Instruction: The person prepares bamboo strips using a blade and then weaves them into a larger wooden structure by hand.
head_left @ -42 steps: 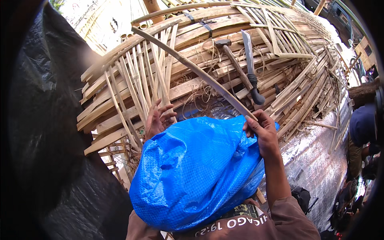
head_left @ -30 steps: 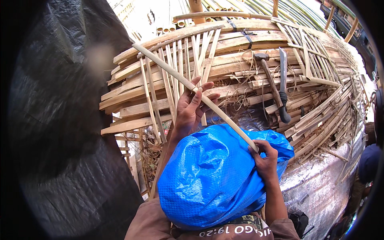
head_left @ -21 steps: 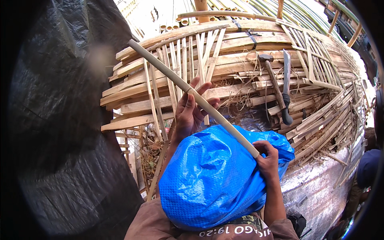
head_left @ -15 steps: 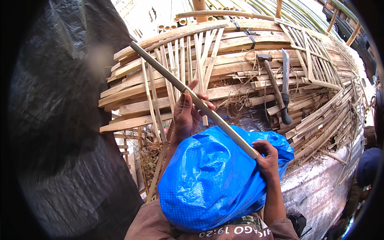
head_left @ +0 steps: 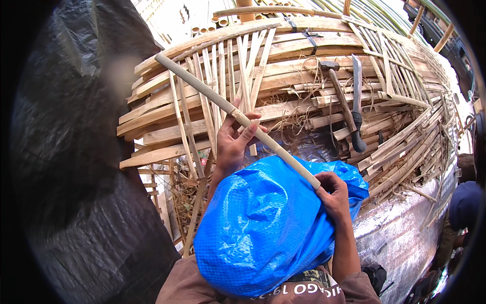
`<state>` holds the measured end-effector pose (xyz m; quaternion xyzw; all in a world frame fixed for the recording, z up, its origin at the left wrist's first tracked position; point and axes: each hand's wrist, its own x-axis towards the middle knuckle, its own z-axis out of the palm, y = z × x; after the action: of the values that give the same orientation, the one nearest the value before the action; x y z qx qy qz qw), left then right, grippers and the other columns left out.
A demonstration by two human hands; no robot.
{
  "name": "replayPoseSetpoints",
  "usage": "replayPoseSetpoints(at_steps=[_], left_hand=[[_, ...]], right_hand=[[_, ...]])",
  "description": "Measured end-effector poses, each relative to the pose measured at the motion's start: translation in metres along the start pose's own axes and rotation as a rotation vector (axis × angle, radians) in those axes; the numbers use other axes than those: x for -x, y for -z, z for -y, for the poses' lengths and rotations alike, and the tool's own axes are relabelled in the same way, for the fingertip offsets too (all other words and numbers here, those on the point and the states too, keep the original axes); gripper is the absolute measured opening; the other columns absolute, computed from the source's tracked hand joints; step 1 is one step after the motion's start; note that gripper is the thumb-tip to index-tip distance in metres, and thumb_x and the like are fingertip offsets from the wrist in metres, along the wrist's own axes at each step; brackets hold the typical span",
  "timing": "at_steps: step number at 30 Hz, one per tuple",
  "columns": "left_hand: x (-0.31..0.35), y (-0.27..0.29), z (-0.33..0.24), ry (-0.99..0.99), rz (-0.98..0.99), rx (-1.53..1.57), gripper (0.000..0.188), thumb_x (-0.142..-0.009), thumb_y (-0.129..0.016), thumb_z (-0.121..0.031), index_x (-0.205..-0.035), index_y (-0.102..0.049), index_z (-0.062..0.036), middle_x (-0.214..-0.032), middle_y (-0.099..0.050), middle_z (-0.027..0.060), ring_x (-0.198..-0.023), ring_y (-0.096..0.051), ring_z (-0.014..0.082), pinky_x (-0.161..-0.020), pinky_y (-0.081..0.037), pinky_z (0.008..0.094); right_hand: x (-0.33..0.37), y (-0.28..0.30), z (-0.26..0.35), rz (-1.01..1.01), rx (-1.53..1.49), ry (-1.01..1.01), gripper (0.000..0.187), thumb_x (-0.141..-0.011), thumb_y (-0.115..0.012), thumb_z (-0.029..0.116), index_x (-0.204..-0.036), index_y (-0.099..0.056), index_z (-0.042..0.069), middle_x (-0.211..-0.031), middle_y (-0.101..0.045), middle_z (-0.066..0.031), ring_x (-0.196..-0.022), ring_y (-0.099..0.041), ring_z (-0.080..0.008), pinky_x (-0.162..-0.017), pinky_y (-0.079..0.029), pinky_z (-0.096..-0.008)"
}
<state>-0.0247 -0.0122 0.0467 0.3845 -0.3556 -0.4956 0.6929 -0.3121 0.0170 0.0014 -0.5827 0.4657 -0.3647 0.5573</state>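
Note:
A long pale bamboo strip (head_left: pixel 283 152) slants from the far left down to the near right, above my lap. A ring-like node (head_left: pixel 236 112) marks it near the middle. Just below that node my left hand (head_left: pixel 234 147) is closed on the strip, its thumb lying across the upper side. My right hand (head_left: pixel 334 196) pinches the strip's near end between thumb and fingers. Beneath the strip, a shiny blue plastic sheet (head_left: pixel 243 223) is bunched over my lap and partly hides my left forearm.
Split bamboo slats (head_left: pixel 174 126) lie stacked ahead, with thinner strips across them. A hammer (head_left: pixel 340 93) and a black-handled machete (head_left: pixel 357 101) rest on the pile at right. Dark sheeting (head_left: pixel 96 202) hangs at left. A person in dark blue (head_left: pixel 466 205) is at the right edge.
The bamboo strip has rolled in my hands, so a broader, rounded face shows. My left thumb now lies across it. The view has shifted slightly.

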Motion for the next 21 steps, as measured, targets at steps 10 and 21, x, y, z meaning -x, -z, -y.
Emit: replayPoseSetpoints(at_steps=[10, 21], left_hand=[[-0.002, 0.002, 0.009, -0.035, -0.027, 0.027, 0.078, -0.090, -0.068, -0.004, -0.154, -0.024, -0.0080, -0.105, -0.063, 0.0092, -0.089, -0.069, 0.0210, -0.079, -0.062, 0.0350], [-0.004, -0.012, 0.011, -0.015, -0.170, -0.097, 0.056, -0.085, -0.077, -0.008, -0.130, -0.044, -0.0009, -0.091, -0.065, 0.0107, -0.077, -0.070, 0.0171, -0.065, -0.061, 0.0283]], right_hand=[[0.000, 0.002, 0.003, 0.044, -0.045, -0.015, 0.026, -0.082, -0.066, -0.001, -0.108, -0.064, 0.002, -0.082, -0.060, 0.0021, -0.073, -0.054, -0.0045, -0.067, -0.043, -0.0200], [-0.001, -0.005, 0.006, 0.028, 0.059, -0.113, 0.023, -0.084, -0.079, 0.016, -0.096, -0.069, -0.001, -0.080, -0.065, 0.0005, -0.073, -0.056, -0.0063, -0.067, -0.045, -0.0210]])
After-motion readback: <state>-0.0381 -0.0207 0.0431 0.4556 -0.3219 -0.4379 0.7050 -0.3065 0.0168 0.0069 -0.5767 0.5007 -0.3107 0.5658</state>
